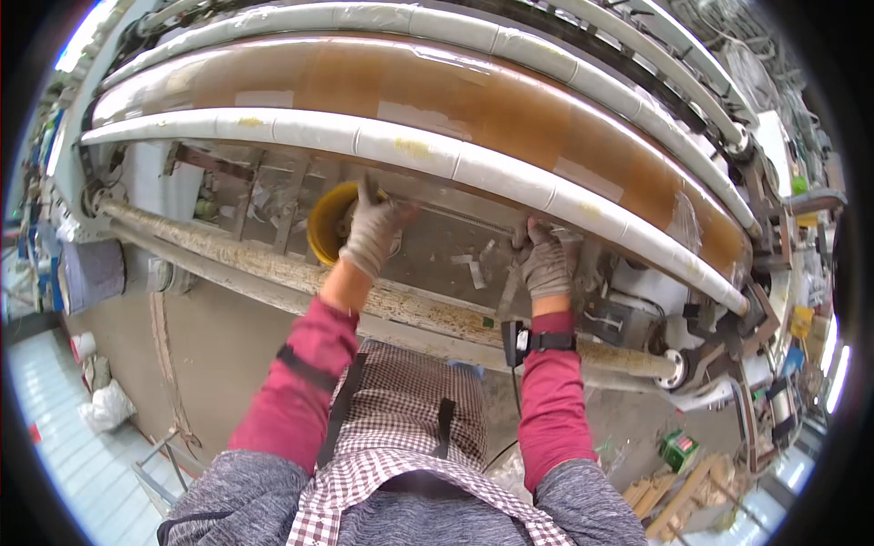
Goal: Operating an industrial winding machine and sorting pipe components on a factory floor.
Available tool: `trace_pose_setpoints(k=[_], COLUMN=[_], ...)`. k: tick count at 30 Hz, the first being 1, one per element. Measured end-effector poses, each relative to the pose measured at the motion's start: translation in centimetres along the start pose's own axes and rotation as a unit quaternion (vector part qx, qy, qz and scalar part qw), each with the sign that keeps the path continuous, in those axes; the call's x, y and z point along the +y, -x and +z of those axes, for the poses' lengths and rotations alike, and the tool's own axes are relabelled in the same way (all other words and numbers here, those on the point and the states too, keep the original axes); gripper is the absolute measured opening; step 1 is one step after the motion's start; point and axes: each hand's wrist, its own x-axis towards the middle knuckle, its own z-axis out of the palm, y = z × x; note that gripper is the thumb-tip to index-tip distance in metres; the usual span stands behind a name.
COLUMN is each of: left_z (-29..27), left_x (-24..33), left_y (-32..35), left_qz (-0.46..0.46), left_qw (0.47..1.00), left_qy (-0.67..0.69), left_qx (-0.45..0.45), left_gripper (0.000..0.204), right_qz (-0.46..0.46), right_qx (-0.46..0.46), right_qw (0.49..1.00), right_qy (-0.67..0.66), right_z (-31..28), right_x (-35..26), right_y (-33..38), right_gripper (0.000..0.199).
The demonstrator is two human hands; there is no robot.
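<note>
A marked green box (678, 450) sits near right. My left hand (371, 232), finger extended, overlaps a yellow bucket (320, 227); my right hand (546, 261) curls, either's hold unclear.

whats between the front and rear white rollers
In the head view, a broad, glossy brown roller lies between the front white roller and the rear white roller, running alongside both.

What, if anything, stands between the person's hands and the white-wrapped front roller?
No loose object shows between the left hand or right hand and the white-wrapped roller. The yellow bucket shows to the left of the left hand, not in that gap. Whether either hand touches the roller is unclear.
</note>
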Motion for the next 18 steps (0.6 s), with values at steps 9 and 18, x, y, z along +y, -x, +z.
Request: trace_pose_setpoints(k=[9,18], left_z=[-1.4,6.3], left_x=[9.8,20.5], left_y=[10.5,-4.3], left_qz=[0.107,0.029], left_qw=[0.965,0.92], left_qy=[-0.12,0.386], left_qx=[-0.209,-0.062], left_gripper=[0.016,0.031], right_qz=[-0.132,-0.045], right_qx=[-0.014,0.083], right_qw=[0.988,0.995], right_qy=[0.077,-0.029], right_z=[12.7,12.2], right_x=[-5.7,-17.2], right_y=[13.4,-1.2], right_gripper=[0.026,0.032])
